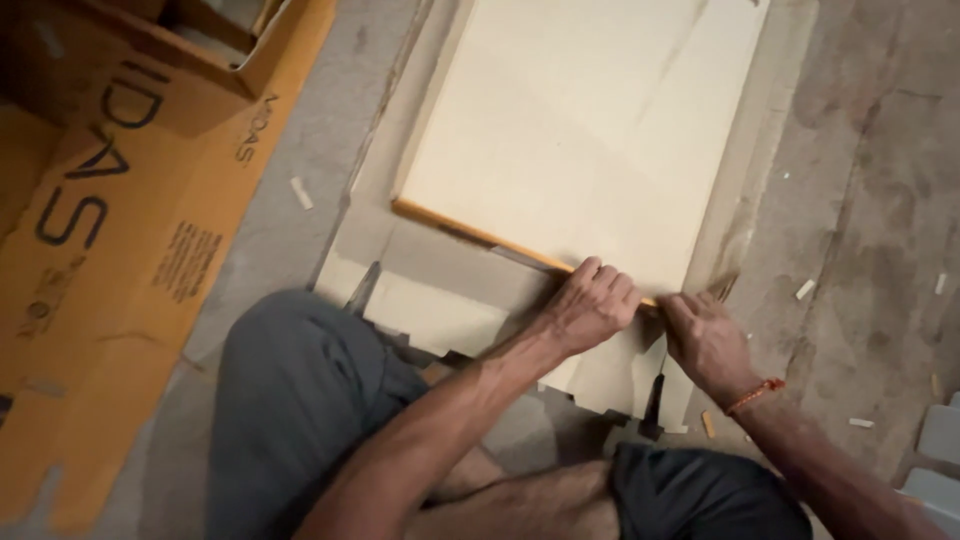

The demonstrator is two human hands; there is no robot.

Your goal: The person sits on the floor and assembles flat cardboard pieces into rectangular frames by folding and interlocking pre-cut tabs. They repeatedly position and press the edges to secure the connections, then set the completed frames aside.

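A large cream tile (pixel 580 120) lies flat on the floor in front of me, its near edge showing an orange-brown body (pixel 450 222). My left hand (pixel 590 305) curls its fingers over that near edge at the tile's lower right. My right hand (pixel 705 340), with an orange thread on the wrist, presses next to it at the tile's near right corner. Which of them grips and which only presses I cannot tell for certain. Broken cream tile pieces (pixel 440 310) lie under and in front of the tile, by my knees.
A flattened orange cardboard box (pixel 110 260) covers the floor at the left. Small tile chips (pixel 300 192) are scattered on the grey concrete (pixel 880 200). A dark tool handle (pixel 654 405) stands between my knees. Pale tile corners (pixel 935 460) show at the lower right.
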